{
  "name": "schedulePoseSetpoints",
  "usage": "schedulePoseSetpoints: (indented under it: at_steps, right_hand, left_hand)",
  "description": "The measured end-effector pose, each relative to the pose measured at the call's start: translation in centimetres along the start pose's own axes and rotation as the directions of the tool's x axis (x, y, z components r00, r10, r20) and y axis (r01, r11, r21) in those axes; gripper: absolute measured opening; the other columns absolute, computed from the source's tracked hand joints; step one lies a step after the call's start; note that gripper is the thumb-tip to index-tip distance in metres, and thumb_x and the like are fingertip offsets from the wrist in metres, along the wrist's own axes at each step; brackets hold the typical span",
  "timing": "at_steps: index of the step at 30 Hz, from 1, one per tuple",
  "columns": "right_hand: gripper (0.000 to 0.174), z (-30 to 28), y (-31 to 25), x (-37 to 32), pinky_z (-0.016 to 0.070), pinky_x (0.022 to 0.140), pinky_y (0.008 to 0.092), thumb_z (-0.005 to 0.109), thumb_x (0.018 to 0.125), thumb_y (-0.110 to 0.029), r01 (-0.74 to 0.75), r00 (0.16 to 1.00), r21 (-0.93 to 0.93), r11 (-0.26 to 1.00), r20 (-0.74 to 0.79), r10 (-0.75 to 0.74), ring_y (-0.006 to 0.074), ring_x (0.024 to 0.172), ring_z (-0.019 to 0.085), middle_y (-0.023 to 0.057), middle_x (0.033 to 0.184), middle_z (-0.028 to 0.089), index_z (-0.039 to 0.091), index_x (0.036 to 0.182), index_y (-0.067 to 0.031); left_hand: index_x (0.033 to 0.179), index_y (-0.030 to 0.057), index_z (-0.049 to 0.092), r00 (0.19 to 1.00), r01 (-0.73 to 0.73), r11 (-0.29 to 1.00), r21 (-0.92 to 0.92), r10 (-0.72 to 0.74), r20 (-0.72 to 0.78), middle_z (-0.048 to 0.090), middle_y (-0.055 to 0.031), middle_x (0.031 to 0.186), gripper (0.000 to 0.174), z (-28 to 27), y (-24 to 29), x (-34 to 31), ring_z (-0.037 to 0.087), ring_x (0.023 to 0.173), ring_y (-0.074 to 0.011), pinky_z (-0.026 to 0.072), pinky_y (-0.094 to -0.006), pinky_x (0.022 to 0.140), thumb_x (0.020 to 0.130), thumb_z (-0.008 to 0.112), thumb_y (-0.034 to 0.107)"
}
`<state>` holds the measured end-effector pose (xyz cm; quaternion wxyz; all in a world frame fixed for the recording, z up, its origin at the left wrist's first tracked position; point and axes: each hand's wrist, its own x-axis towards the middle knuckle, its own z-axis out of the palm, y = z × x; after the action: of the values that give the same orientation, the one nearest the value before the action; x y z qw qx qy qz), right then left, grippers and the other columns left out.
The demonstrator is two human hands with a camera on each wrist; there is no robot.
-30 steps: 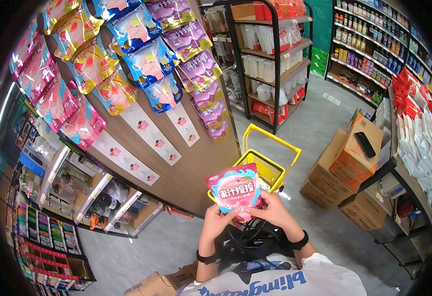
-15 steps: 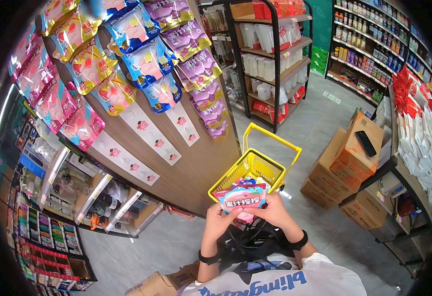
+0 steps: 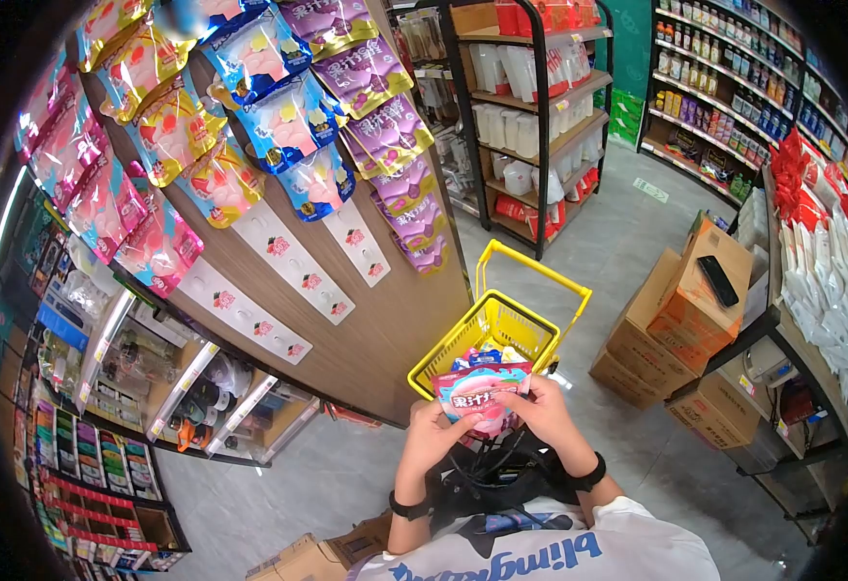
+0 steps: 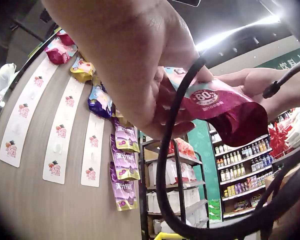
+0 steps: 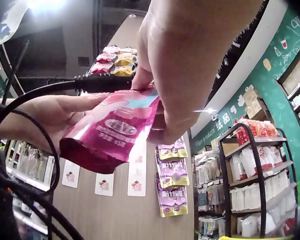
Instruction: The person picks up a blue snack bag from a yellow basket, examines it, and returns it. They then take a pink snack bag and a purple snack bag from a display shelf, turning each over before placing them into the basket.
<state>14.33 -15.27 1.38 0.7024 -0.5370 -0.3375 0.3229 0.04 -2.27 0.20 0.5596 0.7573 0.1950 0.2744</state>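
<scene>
A pink and red candy pouch (image 3: 482,395) with white lettering is held between both hands in the head view, just in front of the yellow basket (image 3: 431,376). My left hand (image 3: 428,438) grips its left side, and my right hand (image 3: 542,414) pinches its right side with the thumb across the front. In the left wrist view the pouch's dark red bottom (image 4: 240,122) bulges below the fingers of my left hand (image 4: 135,60). The right wrist view shows the pouch (image 5: 115,130) between my right hand (image 5: 182,65) and my left hand (image 5: 50,115). Several packs lie in the basket.
Pouches (image 3: 285,116) hang on a wooden panel (image 3: 395,329) at left. A black phone (image 3: 717,282) lies on stacked cartons (image 3: 680,315) at right. A wheeled-looking shelf rack (image 3: 540,97) stands behind the basket. Black cables (image 4: 165,165) cross the wrist views.
The pouch has come down from upright to a lower, tilted position, uncovering the basket, then shifted slightly right. My right thumb has moved up over its front.
</scene>
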Motion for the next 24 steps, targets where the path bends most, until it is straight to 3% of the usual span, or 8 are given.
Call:
schedulePoseSetpoints:
  at_steps: [1,4,7,10,13,16,24]
  right_hand:
    - [0.016,-0.1,-0.1,0.0,0.0449,0.058,0.0206,0.068,0.081,-0.009,0.025,1.000,-0.032,0.999,-0.002,-0.025,0.0046,0.070,0.056,0.0006,0.087,0.065,0.065,0.094,-0.0008]
    - [0.013,-0.3,-0.2,0.1,0.0464,0.064,0.0223,0.068,0.081,-0.009,0.025,0.998,-0.203,0.979,0.068,-0.011,0.0060,0.075,0.057,0.0020,0.089,0.065,0.065,0.091,-0.0008]
    - [0.014,0.6,0.6,0.3,0.0461,0.068,0.0230,0.069,0.080,-0.008,0.080,0.996,-0.025,0.997,0.044,-0.078,0.0076,0.078,0.057,0.0039,0.089,0.064,0.065,0.091,-0.0002]
    - [0.016,0.9,0.2,0.4,0.0456,0.068,0.0227,0.070,0.079,-0.005,0.063,0.998,0.061,0.996,0.019,-0.064,0.0083,0.080,0.057,0.0047,0.089,0.064,0.064,0.093,0.0012]
    - [0.018,0.4,1.0,0.5,0.0458,0.071,0.0237,0.071,0.077,-0.003,0.068,0.997,0.028,0.997,0.025,-0.068,0.0108,0.080,0.058,0.0060,0.090,0.064,0.065,0.092,0.0023]
    - [0.016,0.0,1.3,0.6,0.0461,0.071,0.0251,0.072,0.075,-0.002,0.128,0.990,-0.079,0.989,0.072,-0.122,0.0135,0.079,0.059,0.0082,0.090,0.065,0.066,0.090,0.0023]
    - [0.019,0.7,-0.5,0.7,0.0460,0.063,0.0245,0.074,0.073,-0.009,0.172,0.982,-0.210,0.962,0.111,-0.151,0.0128,0.070,0.060,0.0077,0.079,0.066,0.067,0.087,0.0015]
  left_hand:
    - [0.088,0.0006,0.066,1.000,-0.026,0.999,0.027,0.026,0.000,0.065,-0.0022,0.072,0.015,-0.1,-0.7,0.0,0.056,0.058,-0.0050,0.0441,-0.0212,0.049,0.078,0.072,0.010]
    - [0.089,-0.0002,0.066,0.984,0.112,0.944,-0.310,-0.149,-0.100,0.066,-0.0044,0.078,0.016,0.7,0.9,-0.3,0.057,0.061,-0.0050,0.0439,-0.0217,0.049,0.078,0.072,0.010]
    - [0.093,0.0001,0.066,0.986,0.096,0.963,-0.251,-0.125,-0.106,0.066,-0.0054,0.084,0.018,0.1,0.3,-0.4,0.059,0.067,-0.0069,0.0469,-0.0229,0.057,0.079,0.071,0.010]
    - [0.098,0.0006,0.065,0.994,0.023,0.997,-0.080,-0.031,-0.106,0.067,-0.0050,0.084,0.020,-0.2,-0.8,-0.3,0.060,0.075,-0.0101,0.0486,-0.0252,0.069,0.080,0.070,0.009]
    - [0.100,0.0001,0.065,0.994,0.092,0.995,-0.025,-0.093,-0.052,0.067,-0.0061,0.089,0.022,-0.5,-0.4,-0.4,0.060,0.083,-0.0124,0.0479,-0.0273,0.077,0.080,0.069,0.008]
    - [0.098,-0.0010,0.066,0.989,0.080,0.956,-0.282,-0.111,-0.094,0.067,-0.0069,0.091,0.020,0.2,1.2,-0.2,0.060,0.084,-0.0115,0.0472,-0.0266,0.077,0.080,0.068,0.007]
    - [0.097,-0.0015,0.066,0.994,0.095,0.971,-0.221,-0.106,-0.037,0.067,-0.0079,0.091,0.017,-1.0,-0.4,-0.5,0.060,0.083,-0.0121,0.0473,-0.0259,0.075,0.080,0.067,0.004]
